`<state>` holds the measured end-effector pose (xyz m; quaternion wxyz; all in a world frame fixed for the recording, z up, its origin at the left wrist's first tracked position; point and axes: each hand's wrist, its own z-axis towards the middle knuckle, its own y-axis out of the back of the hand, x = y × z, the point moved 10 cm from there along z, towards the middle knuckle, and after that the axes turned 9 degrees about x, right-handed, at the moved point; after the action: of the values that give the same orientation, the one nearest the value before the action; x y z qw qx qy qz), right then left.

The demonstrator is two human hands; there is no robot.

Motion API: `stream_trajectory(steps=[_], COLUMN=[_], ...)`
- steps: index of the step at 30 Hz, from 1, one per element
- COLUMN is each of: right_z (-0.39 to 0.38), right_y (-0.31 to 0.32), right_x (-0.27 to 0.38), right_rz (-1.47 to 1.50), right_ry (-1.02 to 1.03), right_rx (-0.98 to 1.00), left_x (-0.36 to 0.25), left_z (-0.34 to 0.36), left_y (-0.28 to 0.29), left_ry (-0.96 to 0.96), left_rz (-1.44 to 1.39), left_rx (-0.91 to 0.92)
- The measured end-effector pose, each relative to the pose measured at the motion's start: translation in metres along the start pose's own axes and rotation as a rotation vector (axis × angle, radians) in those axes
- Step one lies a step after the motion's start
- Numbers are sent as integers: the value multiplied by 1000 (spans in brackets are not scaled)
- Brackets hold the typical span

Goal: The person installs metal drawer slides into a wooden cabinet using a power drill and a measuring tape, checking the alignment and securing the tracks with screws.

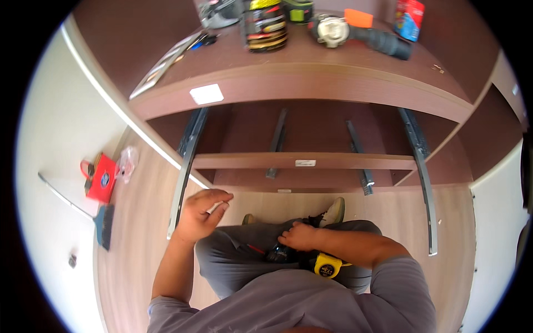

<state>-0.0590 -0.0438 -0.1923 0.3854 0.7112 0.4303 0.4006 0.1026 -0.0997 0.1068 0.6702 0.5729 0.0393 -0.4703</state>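
My left hand (205,213) is raised near the left metal drawer rail (180,200), fingers curled toward the thumb; whatever it may hold is too small to make out. My right hand (300,236) rests in my lap, fingers bent over dark items (280,252); its grip is partly hidden. A yellow tape measure (327,265) sits by my right forearm. Ahead, a brown cabinet (311,83) has long extended rails at its left and right (427,205), and two shorter rails (277,139) between.
Tools (333,30), containers (266,25) and small items lie on the upper shelf. At left, a broom (104,225), red bag (101,177) and clear plastic bag (126,164) stand against the white panel (61,139). Another white panel (488,233) borders the right.
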Motion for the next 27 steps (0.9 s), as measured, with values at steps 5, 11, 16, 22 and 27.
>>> stream_trajectory(steps=[5,11,16,22,27], right_z=[-14,3,-12,-1,-30], right_y=[19,9,16,13,43], right_x=[11,10,11,24,15], right_rz=[22,75,132,-54,-218], right_ry=[26,-9,-78,102,-11], right_rx=[-22,59,62,-124,-380], left_x=[-89,-230,-314,-311,-313], left_z=[80,194,318,435,448], left_y=[20,-18,-104,-188,-208], left_ry=[-354,-670,-775,-457,-384], left_rz=[76,259,400,530,831], left_rx=[-14,63,81,245,312])
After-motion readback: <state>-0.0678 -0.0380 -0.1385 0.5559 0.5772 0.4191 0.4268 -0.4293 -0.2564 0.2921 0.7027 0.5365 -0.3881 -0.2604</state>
